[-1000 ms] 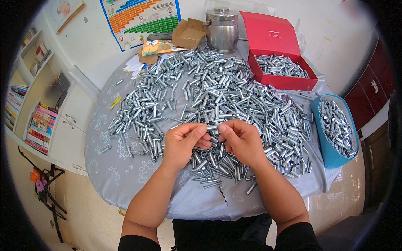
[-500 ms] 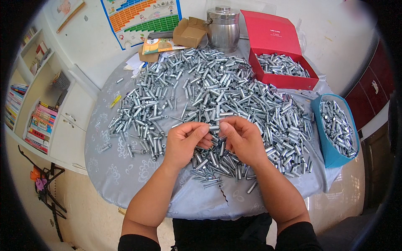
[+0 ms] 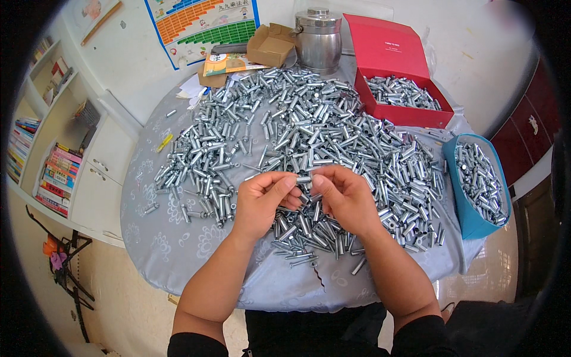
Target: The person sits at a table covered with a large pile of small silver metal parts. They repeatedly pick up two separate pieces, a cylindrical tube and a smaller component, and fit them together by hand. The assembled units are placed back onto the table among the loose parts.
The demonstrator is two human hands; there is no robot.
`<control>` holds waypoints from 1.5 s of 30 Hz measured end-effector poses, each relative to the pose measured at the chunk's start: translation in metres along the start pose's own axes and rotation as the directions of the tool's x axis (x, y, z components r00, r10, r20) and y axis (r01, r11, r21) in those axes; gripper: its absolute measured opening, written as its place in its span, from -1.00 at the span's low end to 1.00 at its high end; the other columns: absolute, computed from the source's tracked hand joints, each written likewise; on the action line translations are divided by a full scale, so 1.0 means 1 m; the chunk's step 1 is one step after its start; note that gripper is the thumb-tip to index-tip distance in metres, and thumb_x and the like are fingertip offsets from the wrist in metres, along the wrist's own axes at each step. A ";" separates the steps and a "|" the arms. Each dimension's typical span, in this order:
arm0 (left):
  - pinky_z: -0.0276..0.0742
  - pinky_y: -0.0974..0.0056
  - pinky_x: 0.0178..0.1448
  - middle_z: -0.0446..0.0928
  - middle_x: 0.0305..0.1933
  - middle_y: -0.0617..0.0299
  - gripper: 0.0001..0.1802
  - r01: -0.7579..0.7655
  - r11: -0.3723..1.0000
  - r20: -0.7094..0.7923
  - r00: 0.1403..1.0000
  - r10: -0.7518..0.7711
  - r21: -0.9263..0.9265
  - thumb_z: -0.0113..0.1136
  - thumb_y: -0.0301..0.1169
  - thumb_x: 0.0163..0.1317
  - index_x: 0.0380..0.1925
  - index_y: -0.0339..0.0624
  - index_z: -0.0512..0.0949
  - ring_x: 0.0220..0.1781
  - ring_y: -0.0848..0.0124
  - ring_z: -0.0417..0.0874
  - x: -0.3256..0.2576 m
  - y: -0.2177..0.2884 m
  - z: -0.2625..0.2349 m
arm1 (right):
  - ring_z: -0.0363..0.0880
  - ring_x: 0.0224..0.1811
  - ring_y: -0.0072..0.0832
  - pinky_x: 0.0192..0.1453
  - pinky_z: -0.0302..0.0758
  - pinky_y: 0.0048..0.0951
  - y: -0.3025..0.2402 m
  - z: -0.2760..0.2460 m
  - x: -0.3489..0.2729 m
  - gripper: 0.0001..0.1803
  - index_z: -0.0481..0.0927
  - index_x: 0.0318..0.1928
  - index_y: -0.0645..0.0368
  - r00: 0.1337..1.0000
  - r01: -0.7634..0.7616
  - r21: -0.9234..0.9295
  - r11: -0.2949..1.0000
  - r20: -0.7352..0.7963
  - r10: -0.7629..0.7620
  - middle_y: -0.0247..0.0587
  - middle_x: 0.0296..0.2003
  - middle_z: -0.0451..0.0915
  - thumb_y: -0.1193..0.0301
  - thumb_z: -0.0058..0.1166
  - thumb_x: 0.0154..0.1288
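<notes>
My left hand (image 3: 262, 202) and my right hand (image 3: 345, 196) meet over the near middle of a round table covered in a grey cloth (image 3: 178, 244). Between the fingertips of both hands I pinch one small silver metal bolt (image 3: 304, 178), held level. A big heap of the same silver bolts and sleeves (image 3: 309, 131) spreads across the table beyond and under my hands. Other pieces lie loose right below my palms.
A red box (image 3: 410, 116) with more silver parts stands at the back right. A blue tub (image 3: 470, 208) full of parts sits at the right edge. A steel pot (image 3: 318, 38), a cardboard box (image 3: 270, 47) and a booklet (image 3: 229, 62) stand at the back. White shelves with books (image 3: 56, 172) are on the left.
Both hands have stayed in place over the near edge of the heap; only the fingers have shifted slightly around the small piece between them.
</notes>
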State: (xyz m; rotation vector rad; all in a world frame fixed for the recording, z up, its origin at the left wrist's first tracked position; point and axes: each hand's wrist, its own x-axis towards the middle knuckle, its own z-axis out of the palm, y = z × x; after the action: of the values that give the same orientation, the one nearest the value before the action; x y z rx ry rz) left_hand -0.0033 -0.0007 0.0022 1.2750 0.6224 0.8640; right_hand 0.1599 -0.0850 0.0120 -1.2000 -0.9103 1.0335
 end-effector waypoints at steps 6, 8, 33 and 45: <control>0.63 0.37 -0.36 0.63 -0.41 0.11 -0.77 0.008 1.000 -0.005 1.000 -0.009 -0.011 0.15 -0.39 0.33 -0.17 -0.37 0.59 -0.47 0.42 0.65 0.000 -0.001 0.000 | 0.44 -0.54 -0.74 -0.51 0.38 -0.68 0.002 0.001 0.000 -0.81 0.56 -0.10 0.29 0.994 0.104 -0.041 0.994 -0.016 -0.105 -0.36 -0.41 0.57 0.48 0.13 0.32; 0.63 0.37 -0.36 0.63 -0.41 0.12 -0.77 0.009 1.000 -0.005 1.000 -0.009 -0.002 0.15 -0.38 0.33 -0.17 -0.37 0.59 -0.48 0.42 0.65 0.000 -0.001 0.000 | 0.45 -0.52 -0.74 -0.50 0.38 -0.68 0.000 -0.003 0.001 -0.80 0.56 -0.08 0.28 1.000 -0.008 -0.087 0.996 0.009 0.009 -0.36 -0.39 0.57 0.48 0.14 0.32; 0.59 0.41 -0.45 0.61 -0.47 0.17 -0.76 0.022 0.999 -0.050 0.998 -0.024 -0.040 0.16 -0.29 0.33 -0.36 -0.27 0.58 -0.55 0.46 0.62 0.002 -0.001 -0.002 | 0.43 -0.56 -0.73 -0.51 0.35 -0.68 -0.001 0.001 0.001 -0.79 0.56 -0.06 0.27 1.000 0.014 -0.004 1.000 -0.014 -0.014 -0.41 -0.45 0.52 0.44 0.10 0.36; 0.59 0.40 -0.32 0.64 -0.30 0.17 -0.77 -0.043 0.999 -0.009 0.999 0.043 -0.016 0.18 -0.46 0.28 -0.09 -0.32 0.58 -0.40 0.50 0.62 0.002 -0.002 -0.001 | 0.41 -0.54 -0.76 -0.49 0.34 -0.67 0.014 -0.007 0.005 -0.72 0.58 0.02 0.24 0.956 0.178 -0.309 0.934 -0.170 -0.238 -0.33 -0.35 0.58 0.46 0.14 0.32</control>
State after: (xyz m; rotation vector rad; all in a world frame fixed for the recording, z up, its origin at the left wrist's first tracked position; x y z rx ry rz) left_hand -0.0028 0.0018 0.0002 1.2745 0.5957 0.9093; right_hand 0.1656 -0.0811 -0.0025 -1.3908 -1.0250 0.6047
